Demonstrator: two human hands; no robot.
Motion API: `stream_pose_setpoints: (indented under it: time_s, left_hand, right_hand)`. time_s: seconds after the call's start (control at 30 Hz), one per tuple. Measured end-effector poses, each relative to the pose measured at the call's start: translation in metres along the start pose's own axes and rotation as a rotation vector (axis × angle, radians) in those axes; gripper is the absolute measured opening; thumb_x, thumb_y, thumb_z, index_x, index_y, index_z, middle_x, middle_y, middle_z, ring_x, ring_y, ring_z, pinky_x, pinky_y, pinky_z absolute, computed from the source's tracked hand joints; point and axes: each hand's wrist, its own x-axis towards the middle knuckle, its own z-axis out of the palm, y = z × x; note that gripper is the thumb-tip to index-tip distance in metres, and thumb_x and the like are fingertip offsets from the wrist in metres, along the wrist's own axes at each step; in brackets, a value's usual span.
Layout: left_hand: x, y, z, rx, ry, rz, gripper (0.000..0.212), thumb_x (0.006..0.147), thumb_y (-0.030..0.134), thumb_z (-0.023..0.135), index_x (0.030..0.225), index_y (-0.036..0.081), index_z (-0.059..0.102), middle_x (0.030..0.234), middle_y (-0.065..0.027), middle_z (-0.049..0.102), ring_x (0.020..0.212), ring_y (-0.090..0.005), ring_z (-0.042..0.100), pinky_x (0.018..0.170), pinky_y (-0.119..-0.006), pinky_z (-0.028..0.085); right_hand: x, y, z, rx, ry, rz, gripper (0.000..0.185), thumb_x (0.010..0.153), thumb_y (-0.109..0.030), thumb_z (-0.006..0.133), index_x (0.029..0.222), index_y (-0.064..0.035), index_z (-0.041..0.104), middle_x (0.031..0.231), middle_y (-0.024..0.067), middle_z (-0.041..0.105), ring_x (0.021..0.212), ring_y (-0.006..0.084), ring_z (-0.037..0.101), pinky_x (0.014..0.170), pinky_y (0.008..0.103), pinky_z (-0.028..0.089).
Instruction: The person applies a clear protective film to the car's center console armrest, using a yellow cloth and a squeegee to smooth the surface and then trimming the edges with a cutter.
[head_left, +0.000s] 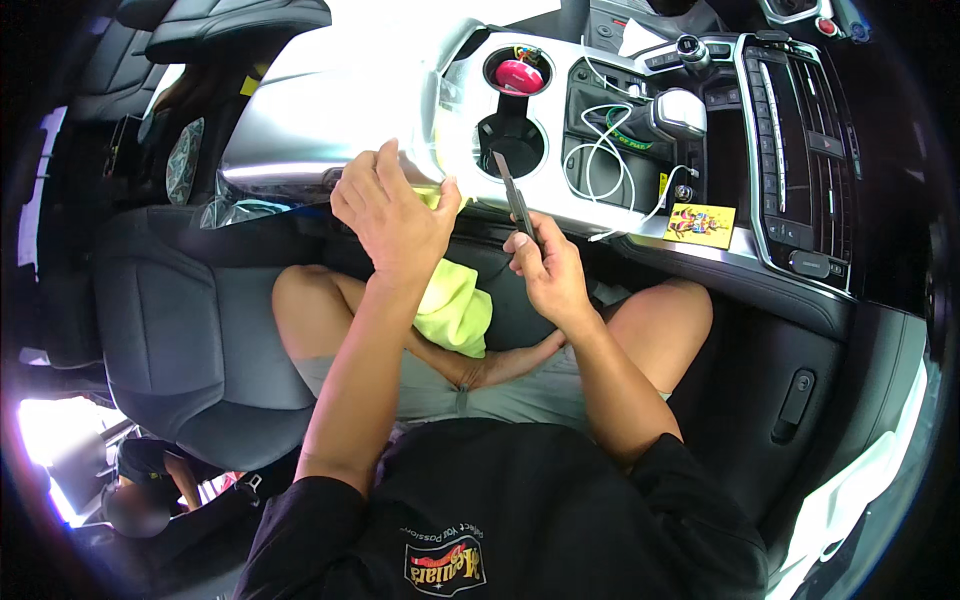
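My right hand (547, 274) grips a snap-off utility knife (516, 193), its blade extended and pointing at the edge of the front cup holder (513, 146) in the silver centre console (555, 184). My left hand (397, 206) is raised at the armrest lid (322, 105), fingers spread, near the lid's corner. Whether its fingertips touch clear film there I cannot tell. Part of a yellow-green cloth shows behind that hand, and a yellow-green microfibre cloth (457, 307) lies between my crossed legs.
The other cup holder contains a red round object (519, 76). A white cable (600, 165) is coiled by the gear selector (679, 114). A yellow card (699, 225) lies on the console edge. Clear plastic film (240, 210) hangs below the armrest. Another person (154, 480) is outside, lower left.
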Motion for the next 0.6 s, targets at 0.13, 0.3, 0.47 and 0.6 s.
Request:
stream_pose_setpoints:
  time_s: [0.13, 0.3, 0.47, 0.6]
  left_hand:
    - [-0.002, 0.000, -0.004, -0.009, -0.002, -0.024, 0.074, 0.064, 0.031, 0.081, 0.125, 0.005, 0.048, 0.113, -0.0150, 0.048, 0.110, -0.0331, 0.046, 0.096, -0.051, 0.032]
    - [-0.022, -0.012, -0.022, -0.234, -0.063, -0.082, 0.068, 0.073, 0.022, 0.079, 0.130, 0.003, 0.046, 0.123, -0.0180, 0.045, 0.118, -0.0323, 0.043, 0.101, -0.048, 0.033]
    - [-0.055, -0.045, -0.013, -1.106, -0.265, -0.917, 0.033, 0.090, 0.012, 0.065, 0.118, 0.001, 0.052, 0.100, -0.0087, 0.060, 0.091, -0.0143, 0.058, 0.079, -0.028, 0.050]
    - [-0.048, -0.048, -0.007, -1.546, -0.211, -1.262, 0.028, 0.090, 0.017, 0.065, 0.112, 0.003, 0.054, 0.093, -0.0040, 0.061, 0.085, -0.0134, 0.059, 0.077, -0.031, 0.050]
  right_hand:
    - [-0.001, 0.002, 0.002, -0.012, 0.007, 0.011, 0.027, 0.098, -0.015, 0.050, 0.119, 0.0012, 0.053, 0.082, 0.0057, 0.065, 0.066, 0.0097, 0.058, 0.061, 0.0246, 0.049]
    - [-0.006, 0.001, 0.001, 0.009, 0.072, -0.012, 0.029, 0.096, -0.014, 0.052, 0.121, 0.0005, 0.054, 0.083, 0.0072, 0.065, 0.067, 0.0137, 0.062, 0.065, 0.0286, 0.052]
    - [-0.015, -0.022, 0.013, -0.082, 0.064, -0.072, 0.024, 0.096, -0.010, 0.051, 0.119, -0.0013, 0.055, 0.079, 0.0072, 0.062, 0.062, 0.0134, 0.059, 0.062, 0.0287, 0.050]
    - [-0.026, -0.022, 0.014, -0.315, 0.050, -0.088, 0.024, 0.097, -0.015, 0.054, 0.118, -0.0031, 0.057, 0.069, 0.0086, 0.059, 0.059, 0.0167, 0.057, 0.059, 0.0316, 0.048]
